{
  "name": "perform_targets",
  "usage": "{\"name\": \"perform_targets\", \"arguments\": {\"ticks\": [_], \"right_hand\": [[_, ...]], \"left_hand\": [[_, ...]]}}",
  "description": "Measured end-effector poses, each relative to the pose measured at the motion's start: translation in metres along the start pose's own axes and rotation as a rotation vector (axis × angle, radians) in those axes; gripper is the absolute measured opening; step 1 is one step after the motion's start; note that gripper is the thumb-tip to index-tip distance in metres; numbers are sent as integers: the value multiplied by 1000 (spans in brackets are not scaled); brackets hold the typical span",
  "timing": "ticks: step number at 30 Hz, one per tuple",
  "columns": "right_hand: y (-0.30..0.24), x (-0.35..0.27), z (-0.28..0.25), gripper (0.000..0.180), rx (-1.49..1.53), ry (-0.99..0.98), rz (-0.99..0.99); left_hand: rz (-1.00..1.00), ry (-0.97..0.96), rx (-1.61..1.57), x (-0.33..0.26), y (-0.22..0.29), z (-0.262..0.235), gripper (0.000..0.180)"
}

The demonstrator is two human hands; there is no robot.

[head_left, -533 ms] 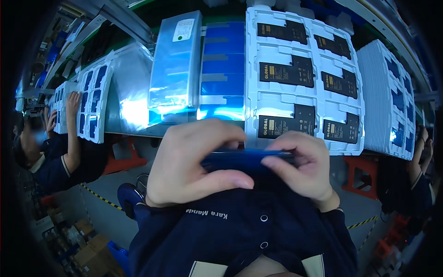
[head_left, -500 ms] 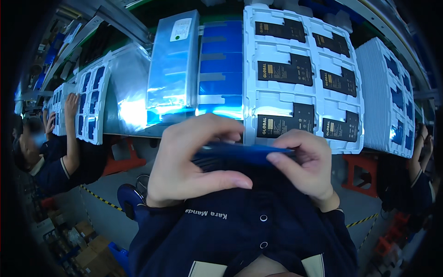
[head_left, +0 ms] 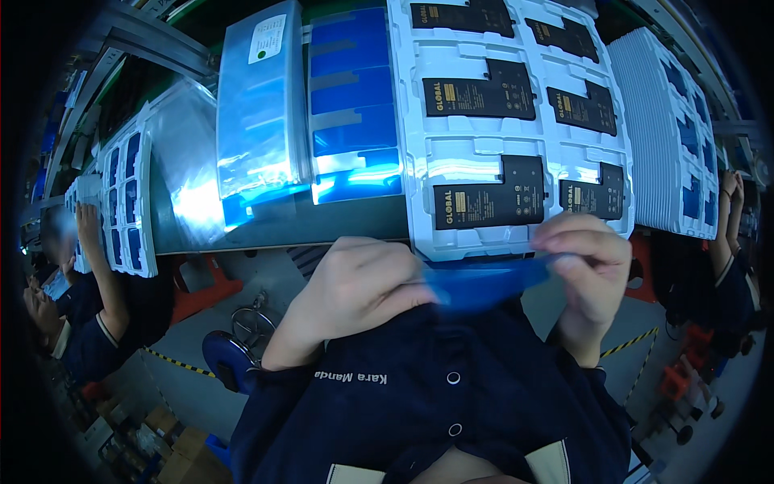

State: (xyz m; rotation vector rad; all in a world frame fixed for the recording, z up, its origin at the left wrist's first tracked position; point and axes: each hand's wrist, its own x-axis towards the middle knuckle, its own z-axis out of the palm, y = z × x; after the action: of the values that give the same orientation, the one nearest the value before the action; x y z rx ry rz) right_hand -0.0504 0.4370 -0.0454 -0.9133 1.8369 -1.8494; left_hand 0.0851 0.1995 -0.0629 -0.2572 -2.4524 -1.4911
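In front of my chest, a strip of blue film (head_left: 492,286) is stretched between my hands, blurred by motion. My left hand (head_left: 359,286) pinches its left end between thumb and curled fingers. The right end is held by my right hand (head_left: 588,262), thumb against fingers, close to the near right part of a white plastic tray (head_left: 459,55). Flat black notched batteries (head_left: 488,198) lie in the tray's pockets. Left of the tray, blue film sheets (head_left: 351,89) lie in a column, beside a stack of clear plastic sleeves (head_left: 258,137) with a white label.
A tall stack of white trays (head_left: 645,137) stands on the right. Loose clear plastic (head_left: 189,153) lies left of the sleeves. A co-worker (head_left: 93,298) handles trays at far left, another person (head_left: 730,266) is at far right. A round blue stool (head_left: 226,359) stands below left.
My hands have moved apart, and the left now pinches the film's end, where before its thumb and fingers were spread. The film faces me more broadly. The view has shifted slightly.
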Motion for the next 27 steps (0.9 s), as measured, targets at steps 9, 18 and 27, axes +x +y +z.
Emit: {"name": "perform_targets", "arguments": {"ticks": [9, 18, 27], "right_hand": [[11, 15, -17, 23, 30, 237, 123], [12, 30, 7, 35, -71, 196, 287], [12, 28, 9, 33, -59, 211, 292]], "left_hand": [[133, -37, 293, 1, -11, 1, 22], [192, -3, 306, 4, -15, 6, 30], [184, -20, 296, 6, -14, 5, 29]]}}
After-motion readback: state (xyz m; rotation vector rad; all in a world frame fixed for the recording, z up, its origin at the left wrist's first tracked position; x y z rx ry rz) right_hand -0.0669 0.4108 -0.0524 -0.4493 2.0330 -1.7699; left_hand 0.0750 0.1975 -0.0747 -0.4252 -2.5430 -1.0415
